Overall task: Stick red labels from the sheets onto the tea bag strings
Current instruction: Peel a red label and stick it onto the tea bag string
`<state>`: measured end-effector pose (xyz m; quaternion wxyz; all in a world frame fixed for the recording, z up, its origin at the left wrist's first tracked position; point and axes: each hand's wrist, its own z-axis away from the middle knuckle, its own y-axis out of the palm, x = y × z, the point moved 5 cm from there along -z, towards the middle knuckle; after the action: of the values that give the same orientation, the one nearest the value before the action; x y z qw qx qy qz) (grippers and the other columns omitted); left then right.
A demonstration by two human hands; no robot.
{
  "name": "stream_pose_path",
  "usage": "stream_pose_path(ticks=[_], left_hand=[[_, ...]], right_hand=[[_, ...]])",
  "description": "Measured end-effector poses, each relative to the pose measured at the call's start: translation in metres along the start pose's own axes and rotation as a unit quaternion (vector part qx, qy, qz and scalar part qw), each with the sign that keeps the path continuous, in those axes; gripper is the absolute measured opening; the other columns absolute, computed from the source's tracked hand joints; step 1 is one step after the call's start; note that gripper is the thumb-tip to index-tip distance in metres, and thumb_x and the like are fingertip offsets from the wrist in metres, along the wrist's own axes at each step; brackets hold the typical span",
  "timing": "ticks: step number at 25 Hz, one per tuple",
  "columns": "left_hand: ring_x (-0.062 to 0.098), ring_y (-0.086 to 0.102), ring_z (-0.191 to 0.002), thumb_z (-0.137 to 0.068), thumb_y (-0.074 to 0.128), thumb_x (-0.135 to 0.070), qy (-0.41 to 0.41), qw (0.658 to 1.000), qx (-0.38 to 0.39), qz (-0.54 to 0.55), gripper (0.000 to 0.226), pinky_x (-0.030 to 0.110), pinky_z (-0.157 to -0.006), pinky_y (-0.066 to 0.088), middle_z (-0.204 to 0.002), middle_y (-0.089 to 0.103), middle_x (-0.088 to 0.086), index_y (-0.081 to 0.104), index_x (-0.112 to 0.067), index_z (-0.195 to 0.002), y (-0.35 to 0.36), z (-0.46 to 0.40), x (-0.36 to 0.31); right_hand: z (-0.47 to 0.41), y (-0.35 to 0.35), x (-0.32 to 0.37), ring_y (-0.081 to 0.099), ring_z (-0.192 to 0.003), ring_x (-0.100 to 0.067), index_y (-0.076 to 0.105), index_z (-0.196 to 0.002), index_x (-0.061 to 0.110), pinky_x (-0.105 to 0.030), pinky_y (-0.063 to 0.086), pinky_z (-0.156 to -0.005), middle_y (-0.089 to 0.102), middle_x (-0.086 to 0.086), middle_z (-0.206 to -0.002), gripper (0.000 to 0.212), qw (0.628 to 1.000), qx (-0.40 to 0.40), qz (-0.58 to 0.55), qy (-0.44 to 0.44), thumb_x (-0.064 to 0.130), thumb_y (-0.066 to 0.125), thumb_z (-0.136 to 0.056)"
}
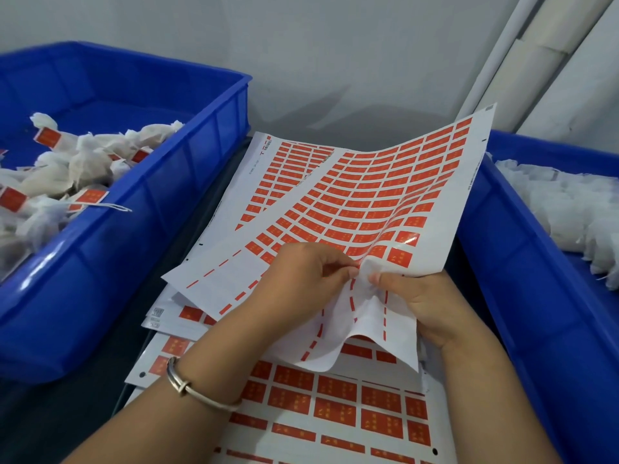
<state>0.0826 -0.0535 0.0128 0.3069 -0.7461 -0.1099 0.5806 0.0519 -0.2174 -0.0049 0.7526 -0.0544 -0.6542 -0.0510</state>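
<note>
Pinching from both sides, the left hand (pixel 303 279) and right hand (pixel 423 301) grasp the label sheet (pixel 368 195) at its near edge. Beyond the fingers (pixel 345 271) the sheet is curved upward above other sheets (pixel 335 403); tea bags (pixel 67 169) are kept in the blue bin (pixel 150 202) left of them.

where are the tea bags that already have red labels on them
In the head view they lie heaped in the blue bin on the left, beside the label sheets: the labelled tea bags.

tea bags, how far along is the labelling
Done: tea bags in the left bin carry red labels. In hand: left hand and right hand pinch the top sheet at its stripped near edge. Left: unlabelled bags in the right bin, many labels unused.
</note>
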Motion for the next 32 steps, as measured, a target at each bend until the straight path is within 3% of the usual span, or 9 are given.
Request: stream_pose_path(ticks=[7, 10, 13, 16, 19, 23, 26, 29, 32], left_hand=[[0.007, 0.056, -0.072, -0.095, 0.050, -0.029, -0.124, 0.991, -0.041, 0.037, 0.005, 0.010, -0.057, 0.038, -0.081, 0.052, -0.019, 0.054, -0.031, -0.092, 0.001, -0.010, 0.017], [0.012, 0.062, -0.078, -0.098, 0.044, -0.032, -0.266, 0.944, -0.086, 0.176, 0.015, 0.016, -0.060, 0.045, -0.090, 0.060, -0.010, 0.058, -0.026, -0.100, -0.003, -0.012, 0.038], [0.011, 0.064, -0.078, -0.098, 0.042, -0.036, -0.322, 0.900, -0.152, 0.253, 0.016, 0.018, -0.054, 0.044, -0.089, 0.059, -0.012, 0.056, -0.030, -0.102, -0.007, -0.008, 0.051], [0.007, 0.063, -0.073, -0.097, 0.040, -0.040, -0.311, 0.895, -0.197, 0.250, 0.014, 0.014, -0.050, 0.040, -0.084, 0.055, -0.018, 0.050, -0.035, -0.088, -0.008, -0.006, 0.052], [0.004, 0.058, -0.066, -0.097, 0.040, -0.041, -0.302, 0.903, -0.214, 0.220, 0.013, 0.009, -0.040, 0.034, -0.079, 0.050, -0.021, 0.046, -0.035, -0.088, -0.013, -0.006, 0.052], [0.004, 0.062, -0.058, -0.097, 0.043, -0.039, -0.296, 0.882, -0.218, 0.295, 0.010, 0.005, -0.032, 0.032, -0.079, 0.056, -0.020, 0.052, -0.035, -0.095, -0.018, -0.007, 0.048], [0.007, 0.068, -0.068, -0.096, 0.047, -0.037, -0.275, 0.871, -0.216, 0.346, 0.017, 0.015, -0.049, 0.047, -0.084, 0.066, -0.011, 0.059, -0.029, -0.088, -0.017, -0.008, 0.041], [0.009, 0.068, -0.073, -0.095, 0.049, -0.034, -0.259, 0.873, -0.193, 0.365, 0.018, 0.017, -0.055, 0.048, -0.082, 0.069, -0.009, 0.062, -0.027, -0.086, -0.014, -0.009, 0.036], [0.009, 0.068, -0.071, -0.095, 0.049, -0.032, -0.247, 0.875, -0.181, 0.374, 0.018, 0.017, -0.059, 0.049, -0.076, 0.068, -0.009, 0.062, -0.026, -0.083, -0.013, -0.009, 0.036]], right_hand=[[-0.001, 0.000, 0.000, 0.072, -0.080, -0.014, 0.061, -0.106, 0.034, -0.030, 0.057, -0.055, 0.073, 0.009, -0.092, 0.039, 0.999, 0.021, -0.019, 0.018, 0.010, 0.074, -0.078], [-0.002, -0.001, 0.002, 0.071, -0.083, -0.015, 0.063, -0.106, 0.032, -0.034, 0.058, -0.060, 0.073, 0.008, -0.095, 0.036, 1.000, 0.004, -0.002, 0.022, 0.011, 0.073, -0.079], [0.000, -0.011, 0.009, 0.072, -0.076, -0.013, 0.065, -0.100, 0.027, -0.032, 0.055, -0.061, 0.074, 0.009, -0.087, 0.017, 0.996, -0.045, 0.064, 0.042, 0.023, 0.069, -0.084], [0.008, -0.038, 0.027, 0.067, -0.072, -0.017, 0.063, -0.089, 0.025, -0.030, 0.047, -0.060, 0.070, 0.004, -0.081, 0.012, 0.966, -0.149, 0.208, 0.027, 0.036, 0.063, -0.086], [0.024, -0.059, 0.056, 0.057, -0.066, -0.008, 0.065, -0.089, 0.029, -0.031, 0.043, -0.062, 0.063, 0.013, -0.069, 0.009, 0.942, -0.206, 0.263, -0.042, 0.024, 0.057, -0.091], [0.045, -0.046, 0.095, 0.051, -0.057, -0.002, 0.068, -0.090, 0.046, -0.026, 0.049, -0.062, 0.061, 0.012, -0.066, 0.037, 0.945, -0.129, 0.262, -0.150, 0.015, 0.048, -0.095], [0.050, -0.009, 0.113, 0.060, -0.068, 0.002, 0.071, -0.088, 0.044, -0.005, 0.046, -0.060, 0.068, 0.013, -0.075, 0.032, 0.944, -0.061, 0.247, -0.211, 0.018, 0.052, -0.092], [0.044, 0.026, 0.108, 0.062, -0.078, 0.011, 0.065, -0.088, 0.044, -0.001, 0.045, -0.059, 0.070, 0.023, -0.078, 0.018, 0.952, -0.022, 0.232, -0.197, 0.034, 0.053, -0.079], [0.034, 0.041, 0.089, 0.063, -0.073, 0.004, 0.062, -0.088, 0.045, -0.002, 0.046, -0.058, 0.069, 0.019, -0.075, 0.023, 0.964, -0.007, 0.213, -0.160, 0.023, 0.057, -0.086]])
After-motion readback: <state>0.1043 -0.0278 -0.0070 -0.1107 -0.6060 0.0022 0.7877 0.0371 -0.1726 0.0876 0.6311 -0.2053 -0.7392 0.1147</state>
